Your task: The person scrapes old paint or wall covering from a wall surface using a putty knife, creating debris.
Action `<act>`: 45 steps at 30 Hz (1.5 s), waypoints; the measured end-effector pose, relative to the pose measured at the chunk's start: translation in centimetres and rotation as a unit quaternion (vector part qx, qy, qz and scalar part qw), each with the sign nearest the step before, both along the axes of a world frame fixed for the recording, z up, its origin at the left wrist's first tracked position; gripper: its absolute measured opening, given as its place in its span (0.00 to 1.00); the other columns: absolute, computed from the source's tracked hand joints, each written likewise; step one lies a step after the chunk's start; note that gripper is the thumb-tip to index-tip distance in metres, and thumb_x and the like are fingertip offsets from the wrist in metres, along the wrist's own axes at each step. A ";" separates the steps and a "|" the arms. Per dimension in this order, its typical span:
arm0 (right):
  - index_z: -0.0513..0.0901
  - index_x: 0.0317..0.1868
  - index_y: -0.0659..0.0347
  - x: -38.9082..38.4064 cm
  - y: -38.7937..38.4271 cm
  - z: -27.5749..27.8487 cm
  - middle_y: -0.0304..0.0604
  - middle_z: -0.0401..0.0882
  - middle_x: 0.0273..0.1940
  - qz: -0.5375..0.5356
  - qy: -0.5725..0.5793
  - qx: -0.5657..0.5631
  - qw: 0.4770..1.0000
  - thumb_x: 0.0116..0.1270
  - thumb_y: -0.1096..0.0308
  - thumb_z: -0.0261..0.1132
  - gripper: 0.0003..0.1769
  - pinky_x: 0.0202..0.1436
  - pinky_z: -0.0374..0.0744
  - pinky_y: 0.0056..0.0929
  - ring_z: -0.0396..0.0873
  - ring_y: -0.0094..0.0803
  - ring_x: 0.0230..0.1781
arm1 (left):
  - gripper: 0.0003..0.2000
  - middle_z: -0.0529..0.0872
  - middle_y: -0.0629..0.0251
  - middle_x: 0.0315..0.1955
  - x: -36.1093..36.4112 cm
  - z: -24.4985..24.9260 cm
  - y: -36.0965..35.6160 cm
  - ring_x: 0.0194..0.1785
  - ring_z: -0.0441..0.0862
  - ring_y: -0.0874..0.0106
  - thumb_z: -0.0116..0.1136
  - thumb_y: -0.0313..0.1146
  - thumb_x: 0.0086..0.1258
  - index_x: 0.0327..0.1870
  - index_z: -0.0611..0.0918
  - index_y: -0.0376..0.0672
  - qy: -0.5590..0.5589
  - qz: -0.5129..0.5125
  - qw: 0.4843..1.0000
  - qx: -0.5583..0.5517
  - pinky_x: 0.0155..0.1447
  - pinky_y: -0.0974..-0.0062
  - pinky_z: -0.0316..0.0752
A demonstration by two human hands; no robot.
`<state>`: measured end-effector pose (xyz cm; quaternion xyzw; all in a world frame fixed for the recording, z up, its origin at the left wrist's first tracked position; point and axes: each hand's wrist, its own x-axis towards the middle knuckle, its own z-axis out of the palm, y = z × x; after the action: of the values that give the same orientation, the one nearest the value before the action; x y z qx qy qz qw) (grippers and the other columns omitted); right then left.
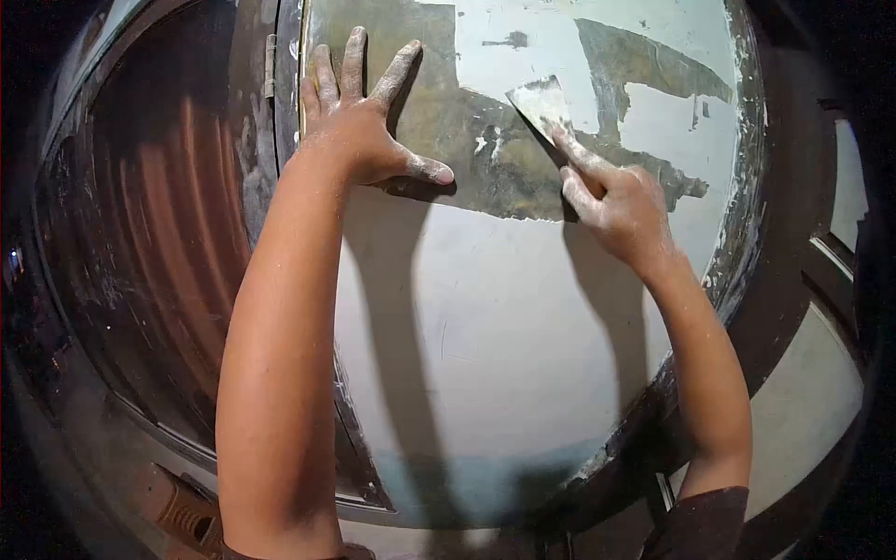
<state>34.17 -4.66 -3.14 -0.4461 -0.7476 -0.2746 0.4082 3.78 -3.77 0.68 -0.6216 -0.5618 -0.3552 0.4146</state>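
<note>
My left hand [364, 126] lies against the upper left of an upright panel [485, 308], fingers spread and dusted with white powder. My right hand [616, 201] grips a putty knife [544, 107], its handle mostly hidden in my fingers. The knife's wide blade, smeared with white, points up and left and appears to rest on the panel, at the border between a bare greenish-brown patch [532, 173] and pale coating. Pale coating covers the panel's lower half, while ragged pale areas [667, 121] remain around the bare patch higher up.
A dark frame [747, 187] with white flecks borders the panel on the right. On the left stands a dark framed section with reddish-brown curtain-like folds [173, 205] and a metal hinge [271, 65]. A brown carved-looking object [182, 509] is at lower left.
</note>
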 end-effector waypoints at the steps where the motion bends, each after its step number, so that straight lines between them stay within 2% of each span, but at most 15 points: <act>1: 0.75 0.76 0.24 0.5 0.3 -0.6 0.48 0.83 0.22 -0.020 -0.012 0.012 1.000 0.77 0.52 0.61 0.28 0.40 0.84 0.49 0.85 0.49 0.26 | 0.76 0.33 0.50 0.88 -0.1 -0.1 0.0 0.87 0.26 0.36 0.79 0.79 0.27 0.87 0.48 0.79 0.001 -0.009 1.000 0.003 0.86 0.38 0.27; 5: 0.75 0.76 0.22 0.8 -0.9 -1.9 0.48 0.81 0.21 -0.025 0.010 -0.041 0.999 0.77 0.54 0.61 0.29 0.38 0.84 0.46 0.84 0.48 0.24 | 0.74 0.33 0.48 0.88 -0.1 -0.2 0.1 0.87 0.23 0.36 0.80 0.77 0.31 0.87 0.48 0.78 -0.003 -0.012 1.000 0.003 0.85 0.38 0.28; 6: 0.74 0.76 0.21 0.5 -0.2 -1.7 0.47 0.81 0.21 -0.031 -0.011 -0.001 0.999 0.77 0.54 0.61 0.29 0.37 0.84 0.44 0.83 0.47 0.24 | 0.74 0.33 0.48 0.88 -0.1 -0.2 0.0 0.87 0.23 0.36 0.80 0.77 0.31 0.87 0.48 0.78 -0.004 -0.011 1.000 0.002 0.85 0.38 0.28; 10: 0.75 0.76 0.23 -1.3 0.8 0.1 0.47 0.81 0.21 -0.008 0.007 0.027 1.000 0.76 0.53 0.61 0.29 0.39 0.83 0.47 0.82 0.47 0.25 | 0.76 0.32 0.47 0.88 0.2 0.2 -0.5 0.86 0.24 0.33 0.80 0.77 0.29 0.88 0.48 0.76 -0.005 0.000 1.000 -0.019 0.85 0.38 0.28; 19: 0.73 0.78 0.24 -1.5 -0.5 -0.8 0.49 0.85 0.26 -0.030 0.015 -0.056 0.998 0.76 0.51 0.59 0.30 0.43 0.84 0.52 0.86 0.51 0.32 | 0.81 0.32 0.48 0.88 0.1 0.3 -0.4 0.87 0.26 0.33 0.84 0.73 0.23 0.88 0.46 0.76 -0.011 -0.005 1.000 -0.027 0.86 0.38 0.29; 22: 0.74 0.77 0.24 -2.7 0.5 0.4 0.50 0.85 0.26 -0.005 0.009 0.000 1.000 0.76 0.50 0.58 0.29 0.45 0.84 0.55 0.87 0.53 0.32 | 0.81 0.33 0.47 0.88 0.1 0.3 -0.5 0.87 0.26 0.33 0.84 0.73 0.22 0.88 0.46 0.75 -0.013 -0.010 1.000 -0.022 0.86 0.39 0.30; 24: 0.73 0.77 0.24 -3.0 -0.1 0.0 0.49 0.85 0.25 -0.023 0.013 -0.022 0.999 0.76 0.50 0.59 0.29 0.46 0.84 0.56 0.86 0.53 0.30 | 0.82 0.35 0.47 0.88 0.1 0.1 -0.4 0.87 0.28 0.34 0.84 0.73 0.21 0.88 0.46 0.74 -0.009 -0.025 1.000 -0.003 0.86 0.39 0.31; 26: 0.73 0.78 0.23 -2.5 0.0 -1.4 0.49 0.85 0.25 -0.014 0.007 0.011 1.000 0.76 0.51 0.59 0.30 0.45 0.85 0.55 0.86 0.53 0.29 | 0.82 0.35 0.47 0.88 0.1 -0.1 -0.3 0.87 0.28 0.34 0.84 0.74 0.21 0.88 0.46 0.73 -0.010 -0.021 1.000 0.001 0.86 0.40 0.30; 28: 0.73 0.78 0.23 -2.5 -0.2 -1.8 0.47 0.84 0.23 -0.029 0.026 -0.026 0.999 0.76 0.51 0.60 0.30 0.44 0.86 0.54 0.86 0.53 0.29 | 0.81 0.35 0.48 0.88 0.0 0.0 -0.4 0.87 0.27 0.35 0.83 0.74 0.22 0.88 0.46 0.73 -0.014 -0.026 1.000 -0.001 0.86 0.41 0.29; 32: 0.75 0.77 0.26 -4.8 -0.2 0.3 0.48 0.85 0.25 -0.020 0.038 0.018 0.999 0.77 0.50 0.59 0.28 0.42 0.85 0.52 0.87 0.53 0.30 | 0.81 0.35 0.49 0.88 0.1 -0.1 -0.3 0.87 0.27 0.35 0.83 0.74 0.23 0.88 0.46 0.73 -0.018 -0.021 1.000 -0.007 0.86 0.41 0.29; 34: 0.76 0.76 0.28 -5.6 -0.3 0.3 0.51 0.85 0.25 -0.029 0.036 0.024 0.999 0.77 0.50 0.59 0.28 0.43 0.83 0.57 0.87 0.54 0.31 | 0.81 0.35 0.49 0.88 -0.1 0.0 -0.3 0.87 0.27 0.35 0.83 0.74 0.23 0.88 0.46 0.72 -0.013 -0.027 1.000 -0.001 0.86 0.41 0.29; 39: 0.76 0.76 0.30 -4.8 -0.3 -1.8 0.52 0.85 0.25 -0.031 0.040 0.008 0.999 0.76 0.51 0.59 0.28 0.41 0.84 0.53 0.86 0.53 0.29 | 0.80 0.35 0.48 0.88 -0.1 -0.1 -0.1 0.87 0.29 0.35 0.83 0.74 0.23 0.88 0.47 0.73 -0.011 -0.024 1.000 0.005 0.86 0.40 0.30; 41: 0.78 0.75 0.31 -5.2 -0.7 -1.2 0.52 0.86 0.27 -0.003 0.062 0.003 0.998 0.76 0.50 0.60 0.27 0.43 0.84 0.53 0.87 0.54 0.31 | 0.80 0.35 0.47 0.88 -0.4 -0.3 0.3 0.87 0.28 0.34 0.83 0.74 0.23 0.88 0.48 0.73 -0.012 -0.057 0.998 0.016 0.86 0.39 0.29; 44: 0.79 0.74 0.32 -6.2 -0.7 0.8 0.52 0.88 0.29 0.008 0.057 0.011 0.998 0.77 0.50 0.59 0.26 0.44 0.85 0.51 0.88 0.54 0.33 | 0.81 0.36 0.47 0.88 -0.4 -0.2 0.3 0.87 0.27 0.33 0.83 0.75 0.22 0.88 0.48 0.73 -0.001 -0.039 0.999 0.017 0.85 0.37 0.28; 45: 0.80 0.73 0.33 -6.2 0.0 0.8 0.53 0.89 0.31 -0.020 0.040 0.033 0.998 0.77 0.49 0.59 0.26 0.45 0.85 0.50 0.88 0.54 0.35 | 0.81 0.36 0.47 0.88 -0.7 -0.2 0.5 0.86 0.27 0.32 0.82 0.76 0.22 0.88 0.48 0.72 0.010 -0.061 0.998 0.032 0.85 0.37 0.27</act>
<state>27.96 -4.64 -2.37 -0.4578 -0.7124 -0.2891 0.4465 3.04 -3.31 0.44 -0.6446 -0.5068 -0.3917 0.4175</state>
